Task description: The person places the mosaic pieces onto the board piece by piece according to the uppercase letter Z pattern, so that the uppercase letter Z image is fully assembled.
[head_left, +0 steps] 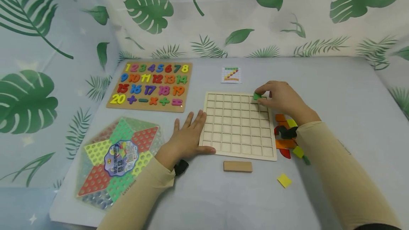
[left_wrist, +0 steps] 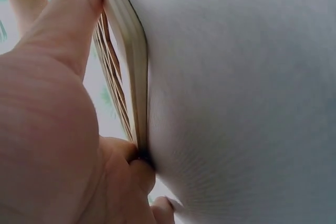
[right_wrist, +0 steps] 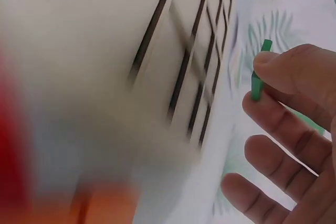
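Note:
A pale wooden grid board [head_left: 237, 123] lies on the table, its squares bare. My left hand [head_left: 185, 139] rests along its left edge, fingers straight, with the thumb at the front left corner. In the left wrist view, that hand's thumb [left_wrist: 65, 22] runs along the board's side [left_wrist: 134, 72]. Over the board's far right corner, my right hand [head_left: 282, 98] pinches a small green tile [head_left: 257, 96] between thumb and finger. The right wrist view shows this green tile [right_wrist: 256, 85] edge-on, held up off the grid, the other fingers spread loosely below.
Orange, yellow, red and green tiles [head_left: 284, 144] lie right of the board, partly under the right wrist. In front are a wooden block [head_left: 238, 166] and a yellow tile [head_left: 284, 180]. A pattern card [head_left: 231, 75] lies behind; a number board [head_left: 145, 106] and star-patterned game board [head_left: 97, 150] are left.

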Available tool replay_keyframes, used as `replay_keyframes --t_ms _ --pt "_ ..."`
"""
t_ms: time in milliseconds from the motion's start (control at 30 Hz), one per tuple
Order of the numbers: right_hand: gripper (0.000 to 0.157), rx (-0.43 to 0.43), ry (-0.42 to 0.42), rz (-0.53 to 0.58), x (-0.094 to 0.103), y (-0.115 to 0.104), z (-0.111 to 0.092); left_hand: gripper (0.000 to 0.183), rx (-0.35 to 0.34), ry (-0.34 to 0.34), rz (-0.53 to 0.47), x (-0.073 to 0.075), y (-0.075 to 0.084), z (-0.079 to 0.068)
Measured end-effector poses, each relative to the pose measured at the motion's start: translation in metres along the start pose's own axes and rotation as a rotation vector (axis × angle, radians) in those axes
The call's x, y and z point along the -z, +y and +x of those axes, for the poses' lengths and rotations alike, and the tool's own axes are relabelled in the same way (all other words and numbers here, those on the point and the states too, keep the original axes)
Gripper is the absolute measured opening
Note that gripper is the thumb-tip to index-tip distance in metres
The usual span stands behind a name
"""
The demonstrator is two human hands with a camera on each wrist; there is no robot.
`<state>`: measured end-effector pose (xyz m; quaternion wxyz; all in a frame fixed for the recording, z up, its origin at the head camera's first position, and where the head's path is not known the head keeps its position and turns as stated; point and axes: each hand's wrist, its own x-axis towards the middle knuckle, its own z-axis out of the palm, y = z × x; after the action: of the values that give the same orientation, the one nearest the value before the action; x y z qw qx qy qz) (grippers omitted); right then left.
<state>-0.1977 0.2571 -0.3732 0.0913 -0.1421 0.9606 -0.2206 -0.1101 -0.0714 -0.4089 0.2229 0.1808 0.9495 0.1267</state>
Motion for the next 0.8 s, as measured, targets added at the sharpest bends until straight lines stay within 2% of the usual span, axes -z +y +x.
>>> replay_keyframes --t_ms 133,233,500,800 --pt "0.030 0.116 -0.002 -0.008 -0.015 -0.020 0.024 0.126 0.009 -0.001 0.012 0.001 0.003 -0.001" --pt "0.028 0.170 -0.020 -0.022 -0.027 -0.035 0.041 0.126 0.023 -0.010 0.033 0.001 0.003 -0.002" --pt "0.027 0.184 -0.079 -0.049 -0.046 -0.067 0.066 0.127 0.037 -0.007 0.075 0.000 0.005 -0.001" --pt "0.031 0.170 -0.087 -0.109 -0.052 -0.078 0.074 0.128 0.043 -0.009 0.084 0.000 0.003 0.000"
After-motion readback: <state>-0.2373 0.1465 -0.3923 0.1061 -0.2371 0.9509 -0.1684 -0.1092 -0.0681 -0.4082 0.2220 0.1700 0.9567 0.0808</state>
